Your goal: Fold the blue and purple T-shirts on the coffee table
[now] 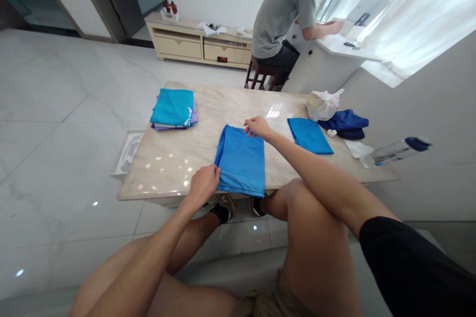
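Note:
A bright blue cloth garment (pixel 242 161), folded into a rough rectangle, lies at the front of the marble-topped table (pixel 163 158). My left hand (pixel 205 183) pinches its left edge near the front corner, fingers closed on the fabric. Over the garment's far right part is my right hand (pixel 257 128), fingers apart and slightly bent; whether the fingertips touch the cloth I cannot tell. Another folded blue cloth (pixel 310 135) rests to the right. At the far left sits a stack of folded garments, topped by a teal one (pixel 173 107) with white lettering, with purple fabric beneath.
On the table's right are a white plastic bag (pixel 324 105), dark blue crumpled cloth (pixel 345 123) and a clear bottle (pixel 396 152) lying tilted. A person in a grey shirt (pixel 284 7) sits on a stool beyond. A low cabinet (pixel 178 45) stands behind. A white box (pixel 128 153) is at the left.

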The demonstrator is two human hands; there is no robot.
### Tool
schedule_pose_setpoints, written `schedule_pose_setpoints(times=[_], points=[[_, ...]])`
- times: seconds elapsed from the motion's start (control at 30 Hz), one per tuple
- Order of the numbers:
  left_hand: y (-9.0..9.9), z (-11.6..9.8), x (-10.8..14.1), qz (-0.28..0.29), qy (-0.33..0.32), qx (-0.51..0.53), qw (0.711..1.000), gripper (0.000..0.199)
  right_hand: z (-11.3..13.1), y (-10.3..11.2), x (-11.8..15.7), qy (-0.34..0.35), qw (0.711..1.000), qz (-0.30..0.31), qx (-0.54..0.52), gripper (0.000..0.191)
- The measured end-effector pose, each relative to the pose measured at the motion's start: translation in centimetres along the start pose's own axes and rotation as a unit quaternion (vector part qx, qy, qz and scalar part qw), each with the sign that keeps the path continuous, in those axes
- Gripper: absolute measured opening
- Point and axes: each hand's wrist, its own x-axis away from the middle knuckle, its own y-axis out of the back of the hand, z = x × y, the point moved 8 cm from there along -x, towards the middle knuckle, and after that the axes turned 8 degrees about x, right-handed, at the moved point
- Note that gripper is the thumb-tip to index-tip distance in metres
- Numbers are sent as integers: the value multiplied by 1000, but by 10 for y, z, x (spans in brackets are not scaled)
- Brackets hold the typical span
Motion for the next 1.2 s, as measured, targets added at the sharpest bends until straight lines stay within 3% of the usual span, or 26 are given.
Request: schedule_pose_setpoints(times=[0.2,0.33,0.43,0.63,0.73,0.87,1.0,1.2], points=[[11,3,3,-23,11,-26,999,47,-23,24,6,44,987,4,152,22],[20,10,1,-4,28,-58,998,47,-39,30,8,40,949,15,312,30],[26,7,0,-7,23,-59,998,50,-42,29,7,40,929,14,369,30],[15,0,3,-9,19,-72,997,56,-33,12,1,54,913,19,404,32],[6,2,1,7,-2,-80,997,44,-30,11,-1,57,912,12,406,32],[1,6,-1,10,-4,-83,997,38,-37,15,-2,45,918,18,394,31],[0,2,-1,-8,-16,-79,997,40,-49,16,-3,13,946,47,320,31],[7,10,-6,-3,-45,-44,998,32,-34,14,12,11,945,67,320,34]])
